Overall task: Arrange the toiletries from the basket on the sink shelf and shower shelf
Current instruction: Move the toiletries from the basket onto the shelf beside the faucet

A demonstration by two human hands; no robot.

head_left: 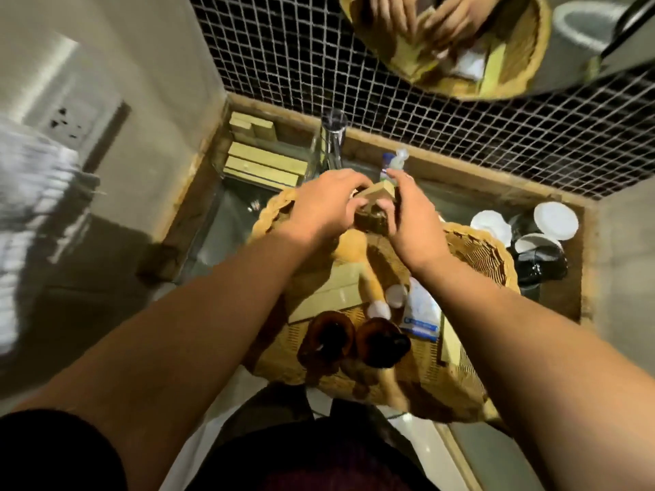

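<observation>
A woven basket (476, 251) sits on the sink counter in front of me. Inside lie pale boxes (329, 295), two amber bottles (358, 340), small white-capped bottles (390, 299) and a white and blue packet (420, 315). My left hand (320, 203) and my right hand (411, 221) meet over the basket's far side, both gripping one small pale box (377, 193). Several similar pale boxes (262, 164) are stacked on the shelf at the back left.
A clear glass bottle (329, 143) and a small plastic bottle (391, 164) stand at the back of the shelf. Black jars with white lids (538, 239) sit at the right. A dark mosaic wall and a round mirror (460, 44) rise behind.
</observation>
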